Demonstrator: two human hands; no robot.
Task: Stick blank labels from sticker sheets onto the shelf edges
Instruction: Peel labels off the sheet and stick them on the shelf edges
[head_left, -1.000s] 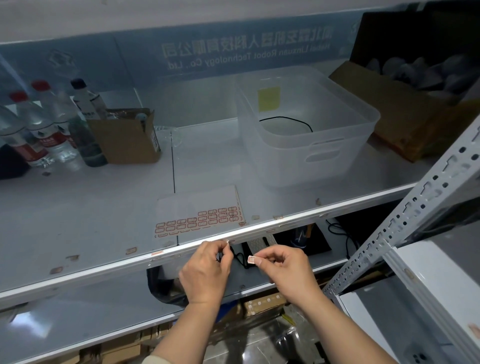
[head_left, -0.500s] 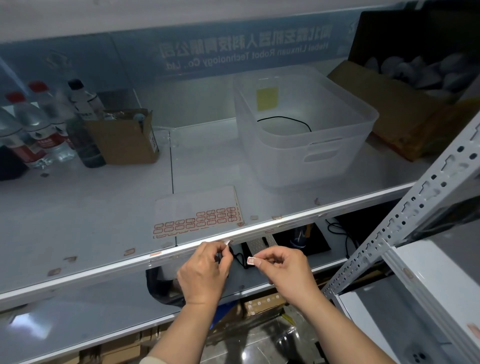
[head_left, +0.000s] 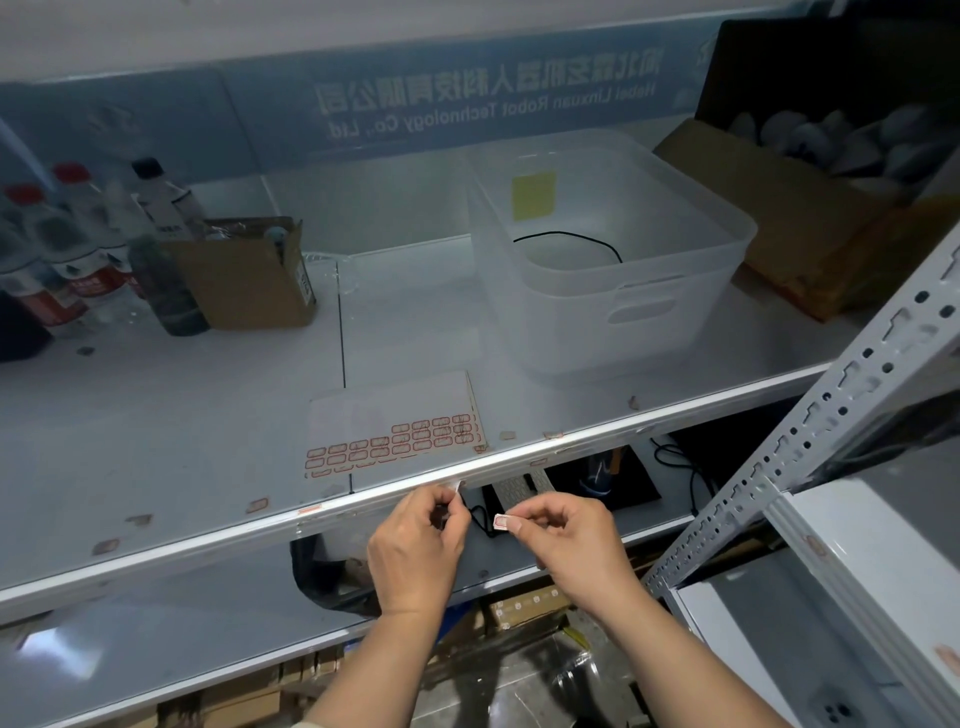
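A small red-bordered label (head_left: 502, 521) sat pinched at the fingertips of the right hand (head_left: 576, 545), held just below the shelf edge (head_left: 597, 441) and not touching it. A second label (head_left: 457, 487), pale and partly hidden, was pinched between thumb and forefinger of the left hand (head_left: 415, 551), right up against the underside of that same edge; whether it had stuck, I could not tell. Both hands were close together, fingers curled.

On the shelf just behind the edge lay the sticker sheet (head_left: 395, 431), flat, with rows of red-outlined labels left along its near side and the rest peeled. A few loose labels lay scattered on the shelf surface and along the edge to the left and right of the sheet.

Further back stood a translucent plastic bin (head_left: 613, 291) with a yellow note and a black cord inside. To the left, a small open cardboard box (head_left: 244, 280), with several bottles (head_left: 78, 249) beside it. At far right, a larger cardboard box (head_left: 810, 223) held pale rounded items. A perforated grey upright (head_left: 810, 447) slanted across the right.
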